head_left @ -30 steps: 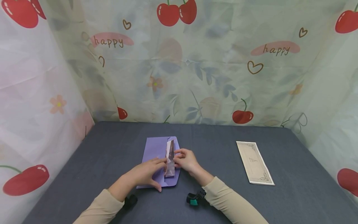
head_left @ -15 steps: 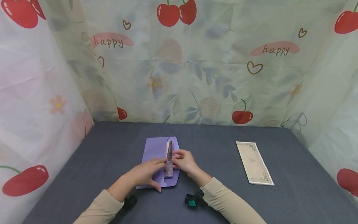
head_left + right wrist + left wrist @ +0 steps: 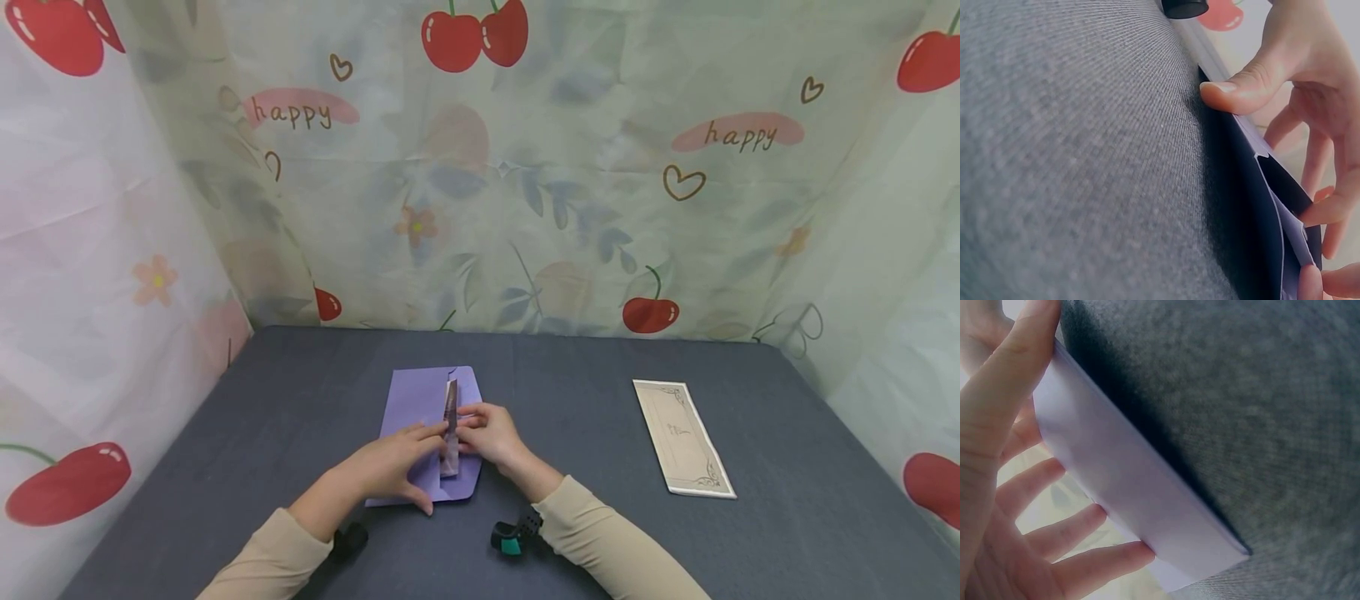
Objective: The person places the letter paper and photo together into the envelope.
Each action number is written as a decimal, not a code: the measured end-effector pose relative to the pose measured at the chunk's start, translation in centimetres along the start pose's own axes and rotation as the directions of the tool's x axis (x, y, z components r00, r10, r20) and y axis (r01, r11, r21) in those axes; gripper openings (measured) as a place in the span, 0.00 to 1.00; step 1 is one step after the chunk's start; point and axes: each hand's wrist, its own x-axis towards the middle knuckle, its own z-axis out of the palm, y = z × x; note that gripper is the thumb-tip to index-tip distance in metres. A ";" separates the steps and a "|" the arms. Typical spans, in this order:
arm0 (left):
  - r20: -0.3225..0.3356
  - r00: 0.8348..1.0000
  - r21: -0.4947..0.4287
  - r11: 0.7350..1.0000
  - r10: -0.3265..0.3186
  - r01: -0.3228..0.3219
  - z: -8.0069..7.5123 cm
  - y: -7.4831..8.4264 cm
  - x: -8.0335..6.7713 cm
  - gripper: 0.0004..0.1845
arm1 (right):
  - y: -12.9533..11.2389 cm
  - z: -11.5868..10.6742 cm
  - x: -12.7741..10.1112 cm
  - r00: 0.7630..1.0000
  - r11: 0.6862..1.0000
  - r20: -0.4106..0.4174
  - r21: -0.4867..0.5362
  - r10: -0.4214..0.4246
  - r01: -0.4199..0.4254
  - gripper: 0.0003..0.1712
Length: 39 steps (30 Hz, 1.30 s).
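Observation:
A purple envelope [image 3: 420, 392] lies on the dark table with its flap [image 3: 468, 483] spread to the right. My left hand [image 3: 393, 458] rests on the envelope's body, fingers stretched towards the opening and thumb at the near edge. From that opening sticks a narrow strip of a printed card [image 3: 451, 462], its rest hidden inside. My right hand [image 3: 491, 433] pinches the card's right edge above the flap. In the left wrist view, the left fingertips touch the pale envelope [image 3: 1116, 469]. The right wrist view shows the right fingers [image 3: 1310, 284] at the card's edge, low at the right.
A cream card [image 3: 682, 437] with an ornamental border lies on the table [image 3: 570, 375] to the right. Dark wrist devices, one with a green patch [image 3: 511, 547], sit by the sleeves. Cherry-printed curtains [image 3: 525, 208] enclose the back and sides.
The right hand has moved a little left with the card, so a narrower strip of it shows outside the envelope. The left hand has stayed in place.

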 end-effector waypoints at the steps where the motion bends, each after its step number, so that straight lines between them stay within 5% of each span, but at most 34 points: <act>1: 0.000 1.000 -0.002 1.000 -0.002 0.002 0.0 0.0 0.0 0.33 | 0.0 0.0 0.0 1.000 1.000 0.001 -0.001 -0.001 0.001 0.18; 39: -0.014 1.000 0.010 1.000 0.025 -0.025 0.2 -0.2 0.0 0.33 | 0.0 1.0 0.2 1.000 1.000 0.031 0.018 0.007 -0.007 0.19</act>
